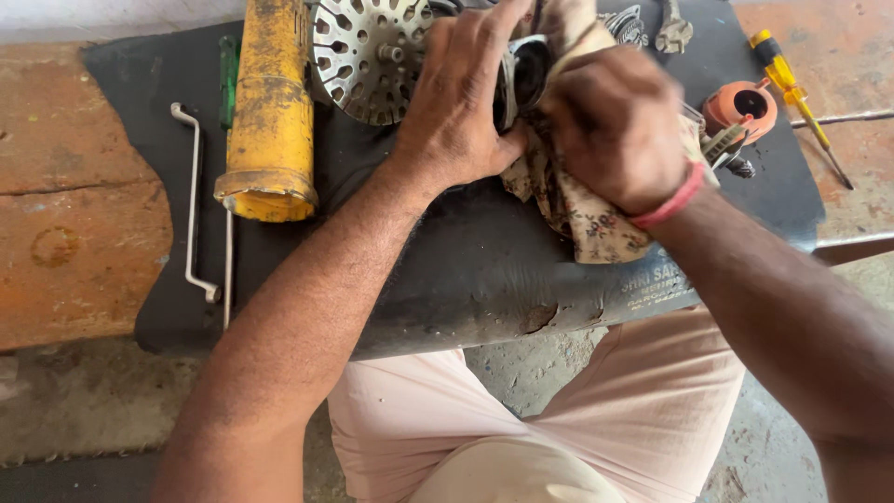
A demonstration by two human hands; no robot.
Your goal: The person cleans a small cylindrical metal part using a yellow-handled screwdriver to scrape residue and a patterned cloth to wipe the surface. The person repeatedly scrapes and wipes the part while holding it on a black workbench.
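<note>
Cloth (582, 210), soft, crumpled and printed with small flowers on a pale ground, is bunched under the right hand (619, 126), whose fingers are clenched round it and press it against a round metal part (523, 74) with a dark hollow and a bright rim. A red band (672, 200) circles that wrist. The left hand (461, 102) lies flat over the same part, fingers spread and resting on it and on the perforated metal disc (368, 56) just beside it, a grey, dull plate pierced with rings of slots and round holes about a central stub.

To the left stands a worn yellow cylinder (270, 112), its paint chipped and smeared with dark grime, flaring to a lip at the near end. Next to it lies a thin pale metal rod (194, 200) bent at both ends, and a green-handled tool (228, 79) partly hidden behind the cylinder. To the right sit a reddish-brown plastic ring piece (745, 104), a yellow-handled screwdriver (792, 88) and a grey metal wrench (672, 33).

All this rests on a black rubber sheet (466, 270), matte, scuffed and torn at its near edge, spread over a rough, rust-stained reddish surface (79, 214). Below is a cracked concrete floor (93, 401).
</note>
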